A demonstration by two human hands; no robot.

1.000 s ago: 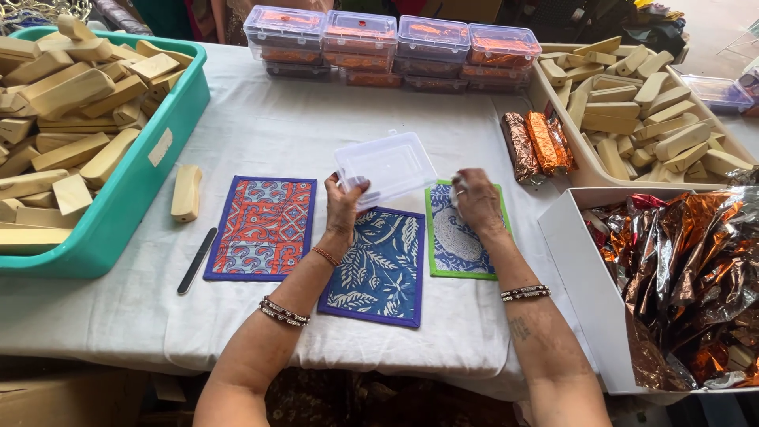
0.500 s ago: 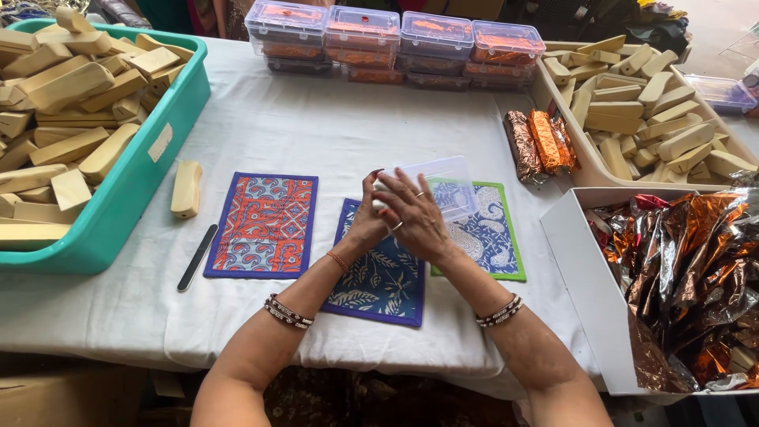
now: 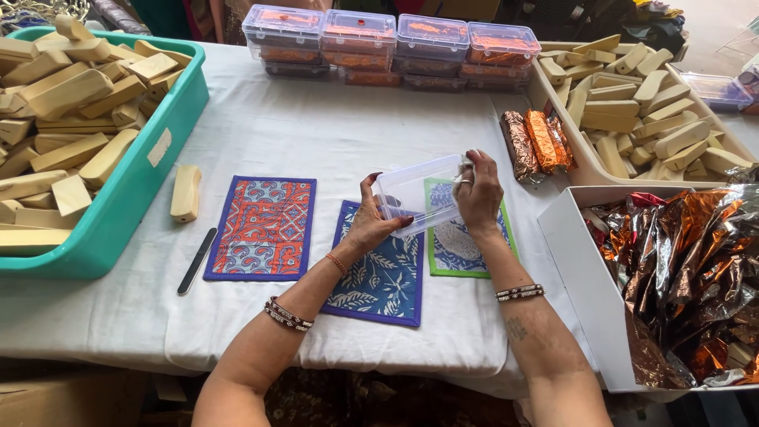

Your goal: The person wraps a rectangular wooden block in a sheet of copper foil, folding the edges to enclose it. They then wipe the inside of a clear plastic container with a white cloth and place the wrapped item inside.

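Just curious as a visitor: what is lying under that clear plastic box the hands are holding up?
Under the clear plastic box, held by the left hand and right hand, lie a blue leaf-print mat and a green-edged mat. The green-edged mat's middle is hidden by the right hand.

Both hands, left hand [image 3: 371, 220] and right hand [image 3: 478, 194], are gripping a clear plastic box [image 3: 417, 194] by its ends above the blue leaf-print mat [image 3: 379, 273] and the green-bordered mat [image 3: 455, 249].

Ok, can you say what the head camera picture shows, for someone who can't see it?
Both hands, left hand and right hand, hold a clear plastic box over three patterned cloth mats on a white-covered table, beside a teal tub of wooden blocks.
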